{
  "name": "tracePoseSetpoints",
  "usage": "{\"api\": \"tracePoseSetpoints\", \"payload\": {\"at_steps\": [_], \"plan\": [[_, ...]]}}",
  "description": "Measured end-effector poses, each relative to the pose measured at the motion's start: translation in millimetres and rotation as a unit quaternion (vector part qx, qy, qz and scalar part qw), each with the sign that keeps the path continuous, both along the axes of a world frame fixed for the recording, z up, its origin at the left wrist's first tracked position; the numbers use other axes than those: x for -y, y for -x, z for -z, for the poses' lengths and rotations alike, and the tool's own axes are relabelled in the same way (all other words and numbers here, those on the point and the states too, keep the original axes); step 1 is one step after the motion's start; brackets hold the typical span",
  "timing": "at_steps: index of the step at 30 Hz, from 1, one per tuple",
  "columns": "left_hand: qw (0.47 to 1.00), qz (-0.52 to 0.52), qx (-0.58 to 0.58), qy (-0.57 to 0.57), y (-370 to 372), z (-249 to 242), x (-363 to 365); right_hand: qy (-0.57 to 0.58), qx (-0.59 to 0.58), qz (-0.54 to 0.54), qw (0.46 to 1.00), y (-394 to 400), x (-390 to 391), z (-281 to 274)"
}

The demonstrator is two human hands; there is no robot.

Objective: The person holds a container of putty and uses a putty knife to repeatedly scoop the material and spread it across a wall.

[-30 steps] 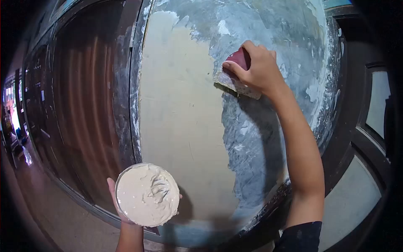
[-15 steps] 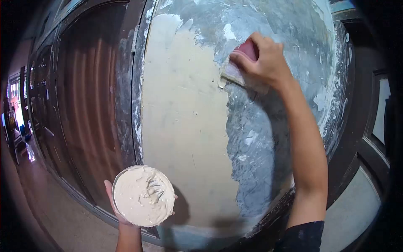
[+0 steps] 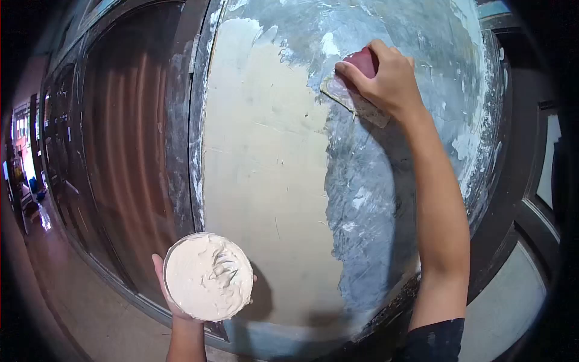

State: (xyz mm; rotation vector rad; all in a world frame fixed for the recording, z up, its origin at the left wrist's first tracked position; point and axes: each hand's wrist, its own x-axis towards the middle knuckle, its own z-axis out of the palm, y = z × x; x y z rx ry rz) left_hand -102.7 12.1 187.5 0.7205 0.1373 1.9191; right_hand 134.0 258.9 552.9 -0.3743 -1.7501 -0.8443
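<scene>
My right hand [image 3: 386,78] grips a putty knife [image 3: 367,105] with a reddish handle and a wide, smeared blade. Its blade edge is right at the wall surface, near the ragged border of the cream putty layer [image 3: 259,145]. To the right of that border, the wall [image 3: 362,175] is bare blue-grey with white patches. Low in the view, my left hand [image 3: 175,308] supports a round tub of cream putty [image 3: 193,277] from beneath, fingers around its side. Scooped ridges mark the putty's surface.
A dark framed door or window panel [image 3: 123,133] with brownish curtain folds stands left of the wall. At the right is a dark door [image 3: 506,265] with pale panels. A floor [image 3: 78,265] runs back at the lower left toward a bright opening.
My right hand has moved the putty knife slightly up and right, and the small blob of putty at its blade corner no longer shows. The tub has risen slightly.
</scene>
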Motion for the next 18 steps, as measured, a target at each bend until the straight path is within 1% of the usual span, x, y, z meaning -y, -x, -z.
{"api": "tracePoseSetpoints", "payload": {"at_steps": [1, 3, 4, 5, 6, 7, 8, 9, 11, 12, 13, 15, 16, 17, 18], "plan": [[1.0, -0.004, 0.002, -0.002, 0, -1, 0, 0.003, -0.001, -0.026, 1.0, -2, 0, -2], [1.0, -0.014, 0.008, -0.004, 0, -3, 1, -0.04, 0.076, -0.038, 0.996, 5, 1, 16], [1.0, -0.003, 0.0, -0.02, 1, -3, 1, -0.068, 0.098, 0.007, 0.993, 10, 7, 26], [0.999, 0.006, -0.008, -0.033, 2, -3, 3, -0.07, 0.098, 0.006, 0.993, 11, 6, 21], [0.999, 0.005, -0.008, -0.032, 3, -1, 2, -0.067, 0.05, 0.009, 0.996, 12, 1, 12], [0.999, -0.016, 0.029, -0.001, 4, 1, -1, -0.064, 0.002, 0.013, 0.998, 12, -3, 4], [0.997, -0.037, 0.066, 0.029, 6, 4, -3, -0.019, -0.035, 0.001, 0.999, 6, -2, -6], [0.997, -0.036, 0.067, 0.029, 8, 7, -5, -0.019, -0.034, 0.002, 0.999, 5, 0, -5], [0.997, -0.062, 0.028, 0.036, 13, 14, -4, 0.04, 0.033, -0.052, 0.997, 5, 6, 3], [0.996, 0.069, 0.033, -0.052, -1, -5, 4, 0.007, 0.098, -0.052, 0.994, 8, 8, 13], [0.996, 0.067, 0.033, -0.055, 0, -5, 4, -0.021, 0.129, -0.004, 0.991, 12, 14, 27], [0.999, 0.019, -0.012, -0.03, 1, -3, 5, -0.059, 0.101, 0.024, 0.993, 16, 6, 27], [0.997, 0.042, -0.021, -0.057, 1, -3, 4, -0.048, 0.045, 0.016, 0.998, 14, 4, 16], [0.997, 0.042, -0.021, -0.056, 0, -3, 4, -0.037, -0.011, 0.008, 0.999, 12, 1, 3], [0.999, 0.025, -0.006, -0.041, 0, -2, 5, -0.033, -0.024, -0.036, 0.999, 9, 0, -2]]}}
